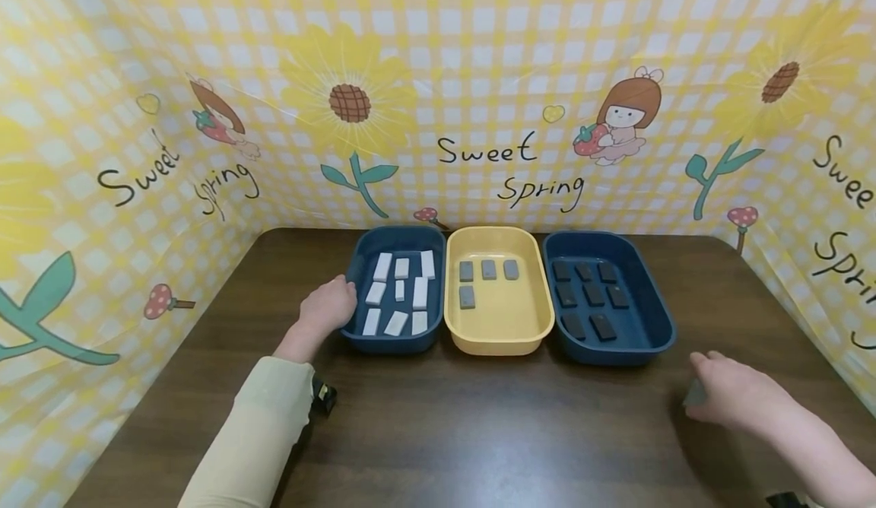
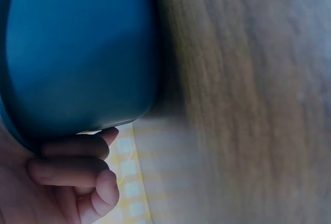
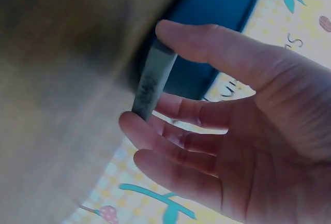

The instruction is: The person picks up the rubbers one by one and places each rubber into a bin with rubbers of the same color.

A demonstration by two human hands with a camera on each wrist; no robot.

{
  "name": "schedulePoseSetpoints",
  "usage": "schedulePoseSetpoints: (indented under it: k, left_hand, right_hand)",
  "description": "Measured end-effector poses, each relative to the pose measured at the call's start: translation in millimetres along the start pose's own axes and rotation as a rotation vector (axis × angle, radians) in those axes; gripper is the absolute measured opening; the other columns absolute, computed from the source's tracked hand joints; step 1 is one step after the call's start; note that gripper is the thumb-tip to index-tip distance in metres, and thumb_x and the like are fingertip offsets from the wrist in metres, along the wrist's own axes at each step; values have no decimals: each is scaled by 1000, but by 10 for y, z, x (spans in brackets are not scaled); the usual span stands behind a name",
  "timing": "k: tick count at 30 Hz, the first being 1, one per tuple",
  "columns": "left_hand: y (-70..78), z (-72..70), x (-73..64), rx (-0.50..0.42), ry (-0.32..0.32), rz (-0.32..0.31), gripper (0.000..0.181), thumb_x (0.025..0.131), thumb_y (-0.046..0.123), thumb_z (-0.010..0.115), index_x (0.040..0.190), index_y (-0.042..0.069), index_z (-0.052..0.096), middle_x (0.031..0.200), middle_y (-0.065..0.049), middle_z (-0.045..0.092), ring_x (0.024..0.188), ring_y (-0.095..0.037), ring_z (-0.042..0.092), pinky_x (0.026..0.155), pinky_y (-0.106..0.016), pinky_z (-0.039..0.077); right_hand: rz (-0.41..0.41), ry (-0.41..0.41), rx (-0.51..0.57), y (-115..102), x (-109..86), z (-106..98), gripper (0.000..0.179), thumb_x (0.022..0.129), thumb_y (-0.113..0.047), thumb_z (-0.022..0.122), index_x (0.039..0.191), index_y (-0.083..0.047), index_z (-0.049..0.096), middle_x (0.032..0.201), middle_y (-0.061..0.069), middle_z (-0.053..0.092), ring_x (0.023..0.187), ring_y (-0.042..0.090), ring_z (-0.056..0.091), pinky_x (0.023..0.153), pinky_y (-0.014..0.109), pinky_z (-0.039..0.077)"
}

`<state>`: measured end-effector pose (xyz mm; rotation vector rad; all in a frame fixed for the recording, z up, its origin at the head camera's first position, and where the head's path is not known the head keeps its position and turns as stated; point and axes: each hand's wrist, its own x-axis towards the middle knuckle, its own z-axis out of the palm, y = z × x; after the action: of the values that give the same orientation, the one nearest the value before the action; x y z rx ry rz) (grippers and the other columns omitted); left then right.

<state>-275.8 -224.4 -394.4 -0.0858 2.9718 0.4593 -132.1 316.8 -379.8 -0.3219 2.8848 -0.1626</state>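
My left hand (image 1: 330, 303) is at the left side of a blue tray (image 1: 393, 344) holding several white blocks (image 1: 401, 268). In the left wrist view, its curled fingers (image 2: 72, 171) lie against the outside of that tray's wall (image 2: 83, 53), at the rim; the thumb is hidden. Over the table's right side, my right hand (image 1: 739, 394) pinches a grey rectangular block (image 3: 153, 79) between the thumb and fingertips. The block is tilted, with a dark mark on its narrow face. A yellow tray (image 1: 499, 325) in the middle holds several grey blocks (image 1: 489, 269).
A second blue tray (image 1: 646, 333), on the right, contains several dark blocks (image 1: 592, 295). The three trays stand side by side near the back of the brown wooden table (image 1: 479, 424). A yellow checked cloth (image 1: 465, 97) with flowers and lettering surrounds the table.
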Motion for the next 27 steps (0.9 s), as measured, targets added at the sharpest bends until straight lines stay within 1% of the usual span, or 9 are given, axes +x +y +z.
schedulePoseSetpoints:
  k: [4, 7, 10, 12, 15, 18, 20, 22, 27]
  left_hand:
    - [-12, -56, -16, 1, -5, 10, 51, 105, 29, 30, 133, -11, 45, 125, -31, 54, 108, -44, 56, 86, -57, 45]
    - [-21, -83, -53, 20, 35, 8, 55, 104, 36, 33, 132, -10, 44, 120, -31, 57, 103, -43, 58, 82, -55, 47]
    - [-11, -78, -98, 31, 136, 19, 56, 103, 40, 38, 129, -9, 45, 116, -29, 57, 100, -42, 57, 79, -55, 47]
    - [23, -65, -127, 30, 219, 51, 55, 102, 41, 42, 127, -7, 46, 117, -28, 56, 104, -42, 54, 83, -57, 45]
    - [129, -45, -177, 17, 323, 128, 54, 101, 41, 47, 128, -5, 48, 125, -27, 50, 114, -43, 46, 93, -61, 38]
    - [269, -16, -233, 18, 376, 225, 55, 99, 41, 51, 130, -4, 49, 132, -26, 48, 120, -41, 45, 98, -60, 36]
    - [374, 20, -284, 19, 373, 294, 55, 99, 41, 52, 131, -4, 49, 135, -26, 47, 123, -40, 45, 98, -58, 38]
    - [475, 70, -339, 12, 337, 360, 56, 99, 41, 52, 133, -3, 49, 139, -25, 45, 126, -39, 44, 98, -56, 39]
    - [675, 236, -446, -13, 167, 460, 68, 99, 53, 45, 145, 3, 40, 153, -19, 31, 138, -33, 33, 105, -52, 35]
  right_hand:
    - [-11, 62, -2, -52, 27, -176, 48, 72, -24, 82, 96, 7, 55, 84, 15, 53, 71, 26, 55, 58, 44, 47]
    - [-23, 136, -19, -127, 54, -286, 49, 72, -21, 82, 99, 10, 54, 84, 16, 52, 69, 27, 55, 57, 45, 47]
    - [-39, 212, -37, -225, 99, -373, 49, 72, -19, 82, 100, 11, 54, 85, 19, 52, 68, 29, 56, 57, 46, 47]
    - [-50, 248, -41, -303, 136, -422, 48, 73, -19, 82, 100, 10, 54, 86, 19, 53, 68, 28, 56, 56, 45, 47]
    - [-76, 290, -36, -429, 198, -490, 48, 75, -18, 82, 102, 10, 55, 87, 19, 53, 66, 25, 55, 54, 42, 47]
    - [-120, 336, -31, -571, 266, -545, 47, 77, -18, 81, 104, 10, 56, 88, 18, 53, 65, 22, 53, 52, 38, 46]
    - [-146, 365, -27, -672, 315, -572, 47, 77, -19, 81, 106, 9, 56, 87, 16, 52, 64, 21, 51, 51, 36, 44]
    - [-165, 390, -22, -771, 366, -590, 47, 78, -20, 80, 108, 9, 57, 87, 15, 52, 64, 20, 51, 50, 34, 44]
    - [-197, 407, 3, -982, 531, -601, 48, 80, -22, 79, 113, 6, 59, 91, 14, 53, 65, 18, 50, 51, 32, 45]
